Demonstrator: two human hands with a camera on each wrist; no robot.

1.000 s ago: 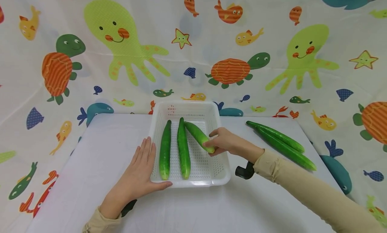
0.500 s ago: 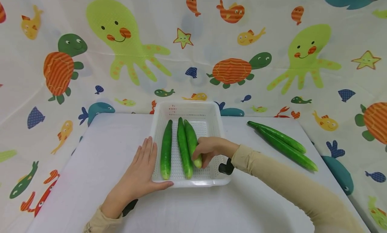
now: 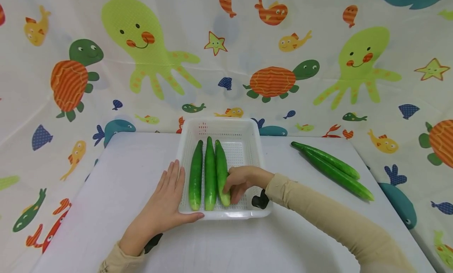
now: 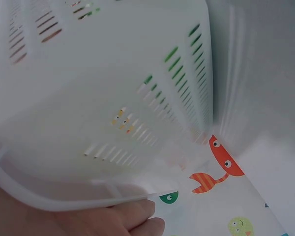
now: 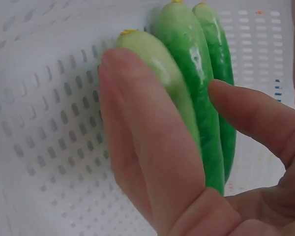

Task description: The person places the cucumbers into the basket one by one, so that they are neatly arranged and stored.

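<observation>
Three green cucumbers lie side by side in a white perforated plastic basket (image 3: 258,166): a left one (image 3: 196,176), a middle one (image 3: 210,174) and a right one (image 3: 221,163). My right hand (image 3: 244,180) is inside the basket at the near end of the right cucumber. In the right wrist view its fingers (image 5: 152,128) lie along that cucumber's side, while the thumb stands spread apart over the others. My left hand (image 3: 162,202) rests with straight fingers against the basket's left side, its thumb along the near rim.
Two more cucumbers (image 3: 332,166) lie together on the white table (image 3: 301,233) right of the basket. A cloth printed with sea animals (image 3: 226,60) hangs behind the table. Dark wrist-camera mounts (image 3: 260,200) sit below both wrists.
My right hand has brought the right cucumber leftward and lowered it alongside the middle one, and its fingers have loosened. The middle cucumber has straightened slightly. My left hand stays at the basket.
</observation>
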